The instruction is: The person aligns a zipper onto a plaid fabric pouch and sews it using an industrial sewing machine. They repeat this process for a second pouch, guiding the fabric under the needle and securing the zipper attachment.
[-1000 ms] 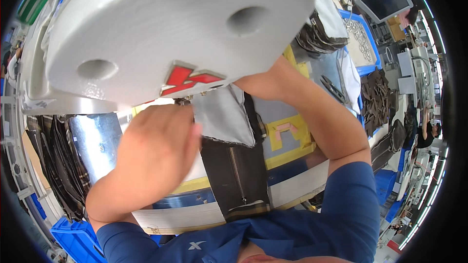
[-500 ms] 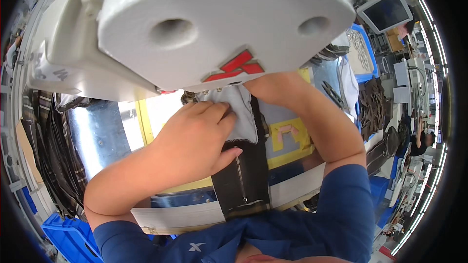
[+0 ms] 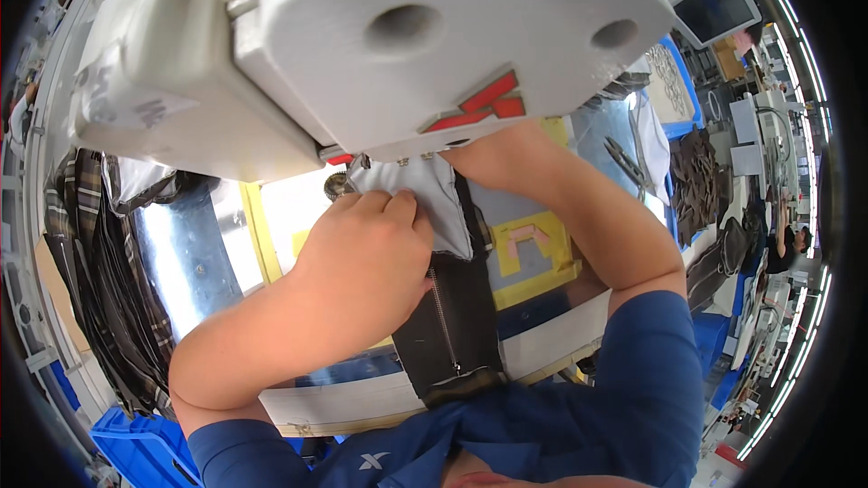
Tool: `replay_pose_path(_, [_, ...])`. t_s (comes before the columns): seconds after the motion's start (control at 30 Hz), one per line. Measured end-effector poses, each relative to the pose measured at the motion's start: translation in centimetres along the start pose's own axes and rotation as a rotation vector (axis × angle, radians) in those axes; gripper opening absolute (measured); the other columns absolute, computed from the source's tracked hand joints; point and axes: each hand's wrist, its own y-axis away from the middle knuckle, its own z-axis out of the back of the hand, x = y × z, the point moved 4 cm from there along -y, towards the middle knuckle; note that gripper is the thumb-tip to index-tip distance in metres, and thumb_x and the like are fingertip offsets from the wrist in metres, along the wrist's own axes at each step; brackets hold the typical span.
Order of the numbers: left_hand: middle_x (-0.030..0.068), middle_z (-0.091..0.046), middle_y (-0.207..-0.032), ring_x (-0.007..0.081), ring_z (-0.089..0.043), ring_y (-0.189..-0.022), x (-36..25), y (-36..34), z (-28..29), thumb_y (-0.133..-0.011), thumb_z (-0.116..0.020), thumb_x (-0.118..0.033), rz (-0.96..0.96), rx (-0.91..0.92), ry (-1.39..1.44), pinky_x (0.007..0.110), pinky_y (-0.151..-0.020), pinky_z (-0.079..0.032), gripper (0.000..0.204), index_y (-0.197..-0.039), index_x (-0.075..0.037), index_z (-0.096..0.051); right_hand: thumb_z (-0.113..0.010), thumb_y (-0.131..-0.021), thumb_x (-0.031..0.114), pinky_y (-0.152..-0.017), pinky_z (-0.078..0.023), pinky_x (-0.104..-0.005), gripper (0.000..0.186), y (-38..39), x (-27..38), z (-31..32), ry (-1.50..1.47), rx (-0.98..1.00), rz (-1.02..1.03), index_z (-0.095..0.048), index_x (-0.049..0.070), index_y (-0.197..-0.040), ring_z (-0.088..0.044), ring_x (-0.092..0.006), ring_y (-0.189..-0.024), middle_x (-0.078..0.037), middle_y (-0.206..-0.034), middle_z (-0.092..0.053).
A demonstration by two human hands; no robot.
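A dark garment piece (image 3: 470,307) with a metal zipper (image 3: 442,325) runs from the sewing machine toward my body. Over its far part lies a light grey cloth (image 3: 449,217), probably a lining, just below the sewing machine's white head (image 3: 506,27). My left hand (image 3: 372,253) rests on the grey cloth's left side, fingers curled together and pinching it, thumb beside the zipper. Past the cloth's right edge my right hand (image 3: 484,158) reaches under the machine head, which hides its fingers. A round metal machine part (image 3: 337,184) sits left of the cloth.
Dark and plaid garment pieces (image 3: 113,280) hang at the left above a blue bin (image 3: 145,443). Yellow tape (image 3: 542,280) marks the work plate on the right. Scissors (image 3: 626,163) lie farther right, near a blue tray (image 3: 674,90) of small parts and a screen (image 3: 717,9).
The machine head appears shifted rightward in view. My left hand has curled in, with its thumb drawn back toward the zipper's left side. The right hand stays under the head.
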Motion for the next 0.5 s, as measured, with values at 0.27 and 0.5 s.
replay_pose_path(0.27, [0.0181,-0.068,-0.123,0.0314,-0.069,-0.109,-0.15,0.19,-0.95,-0.079,-0.087,-0.023,0.018,-0.027,-0.076,0.041,-0.096,-0.055,0.050,-0.118,0.003,-0.071,-0.069,-0.091,0.019,-0.083,-0.060,-0.0468,0.025,0.39,-0.37,0.07,0.120,-0.030,0.112,-0.077,0.013,-0.114,-0.073,-0.0379,-0.097,-0.012,-0.105,-0.078])
replay_pose_path(0.5, [0.0240,-0.068,-0.133,0.0344,-0.069,-0.117,-0.39,0.39,-1.11,-0.085,-0.082,-0.026,0.001,-0.025,-0.102,0.044,-0.101,-0.055,0.050,-0.128,-0.002,-0.073,-0.069,-0.091,0.020,-0.086,-0.059,-0.0480,0.027,0.07,0.21,0.66,0.039,0.027,-0.013,-0.076,0.012,-0.116,-0.072,-0.0390,-0.103,-0.014,-0.110,-0.077])
